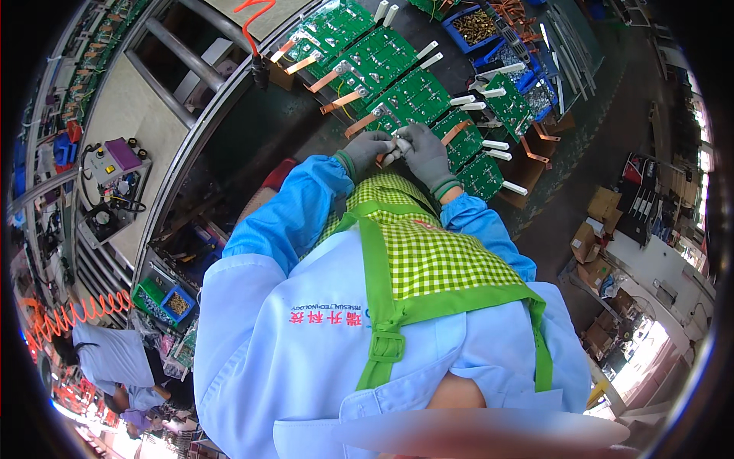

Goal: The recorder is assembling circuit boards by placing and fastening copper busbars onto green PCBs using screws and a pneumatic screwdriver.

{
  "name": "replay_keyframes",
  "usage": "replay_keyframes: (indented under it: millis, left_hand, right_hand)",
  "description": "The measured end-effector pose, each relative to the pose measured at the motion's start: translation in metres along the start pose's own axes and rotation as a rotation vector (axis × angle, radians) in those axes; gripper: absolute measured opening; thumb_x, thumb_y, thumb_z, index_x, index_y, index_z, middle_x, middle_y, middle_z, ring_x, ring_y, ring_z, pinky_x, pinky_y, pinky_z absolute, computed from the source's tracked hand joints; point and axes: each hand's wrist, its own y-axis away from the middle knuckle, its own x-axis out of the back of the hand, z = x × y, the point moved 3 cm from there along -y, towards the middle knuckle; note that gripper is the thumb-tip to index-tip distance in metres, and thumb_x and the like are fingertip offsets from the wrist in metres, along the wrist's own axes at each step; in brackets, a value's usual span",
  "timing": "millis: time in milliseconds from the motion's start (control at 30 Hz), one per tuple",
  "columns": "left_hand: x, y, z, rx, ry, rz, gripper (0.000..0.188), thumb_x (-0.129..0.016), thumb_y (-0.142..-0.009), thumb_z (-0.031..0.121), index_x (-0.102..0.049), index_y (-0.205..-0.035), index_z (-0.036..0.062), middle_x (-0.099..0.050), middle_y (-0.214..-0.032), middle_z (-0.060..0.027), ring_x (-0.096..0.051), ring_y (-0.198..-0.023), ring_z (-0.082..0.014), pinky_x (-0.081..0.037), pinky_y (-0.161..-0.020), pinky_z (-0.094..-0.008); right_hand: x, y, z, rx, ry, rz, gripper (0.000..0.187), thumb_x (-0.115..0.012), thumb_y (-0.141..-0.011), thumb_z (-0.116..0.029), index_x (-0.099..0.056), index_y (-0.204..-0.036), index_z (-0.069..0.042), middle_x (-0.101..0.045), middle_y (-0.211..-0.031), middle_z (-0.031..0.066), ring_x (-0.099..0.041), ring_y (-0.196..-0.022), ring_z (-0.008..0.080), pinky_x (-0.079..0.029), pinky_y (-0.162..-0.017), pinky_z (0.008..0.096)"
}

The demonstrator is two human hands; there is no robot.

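Row of flat, glossy green circuit boards (pixel 401 103). Beyond, we see a blue plastic bin (pixel 459 42) of brass pieces. Right hand (pixel 427 157), grey-gloved, hides a board edge; it and left hand (pixel 367 149) pinch a small coppery piece (pixel 380 159) between fingertips, mostly covered.

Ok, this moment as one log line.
left hand: gloved, fingers bent | right hand: gloved, close by left | anything held: cannot tell | ahead: green circuit boards, copper-coloured strips, white posts
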Motion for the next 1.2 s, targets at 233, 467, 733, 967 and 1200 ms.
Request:
replay_keyframes:
  millis: [233,467,733,967,1200]
  left_hand:
    - [0.001,-0.003,-0.003,0.018,-0.058,-0.016,0.02,-0.051,-0.082,0.002,-0.055,-0.1,-0.0036,-0.059,-0.095,-0.0114,-0.059,-0.086,-0.0164,-0.052,-0.07,-0.0231]
    - [0.004,-0.006,-0.013,-0.014,0.068,0.044,0.022,-0.054,-0.077,0.001,-0.058,-0.098,-0.0055,-0.061,-0.091,-0.0112,-0.06,-0.08,-0.0165,-0.051,-0.067,-0.025]
    - [0.002,-0.001,-0.005,-0.028,0.007,-0.003,0.018,-0.052,-0.082,0.003,-0.057,-0.099,-0.0022,-0.059,-0.086,-0.0084,-0.059,-0.074,-0.0147,-0.05,-0.064,-0.0231]
    - [0.007,-0.006,-0.006,-0.021,-0.001,0.006,0.02,-0.053,-0.082,0.005,-0.056,-0.101,-0.0028,-0.059,-0.088,-0.0093,-0.059,-0.073,-0.0149,-0.05,-0.064,-0.0243]
    - [0.006,-0.007,-0.002,0.006,-0.032,-0.03,0.027,-0.054,-0.081,0.008,-0.054,-0.105,-0.0044,-0.06,-0.092,-0.0111,-0.06,-0.078,-0.0175,-0.051,-0.069,-0.0281]
  right_hand:
    - [-0.005,-0.005,-0.001,-0.183,0.076,-0.056,0.024,-0.067,-0.076,-0.029,-0.056,-0.08,-0.008,-0.055,-0.082,0.0091,-0.058,-0.075,0.0267,-0.047,-0.064,0.0363]
    - [-0.003,-0.004,-0.01,-0.141,-0.008,0.064,0.03,-0.069,-0.072,-0.036,-0.06,-0.087,-0.012,-0.053,-0.096,0.0091,-0.059,-0.078,0.0283,-0.048,-0.067,0.0369]
    - [0.003,0.002,0.002,0.029,0.098,-0.017,0.033,-0.069,-0.075,-0.032,-0.058,-0.088,-0.004,-0.049,-0.102,0.0099,-0.059,-0.079,0.0224,-0.05,-0.068,0.0327]
    - [0.008,0.007,-0.008,0.001,-0.097,0.07,0.034,-0.067,-0.076,-0.033,-0.06,-0.09,-0.003,-0.049,-0.111,0.0138,-0.057,-0.087,0.0293,-0.049,-0.074,0.0374]
    - [0.009,0.013,-0.017,-0.037,0.071,0.09,0.024,-0.066,-0.077,-0.026,-0.063,-0.08,-0.003,-0.05,-0.115,0.0132,-0.057,-0.094,0.0272,-0.047,-0.078,0.0378]
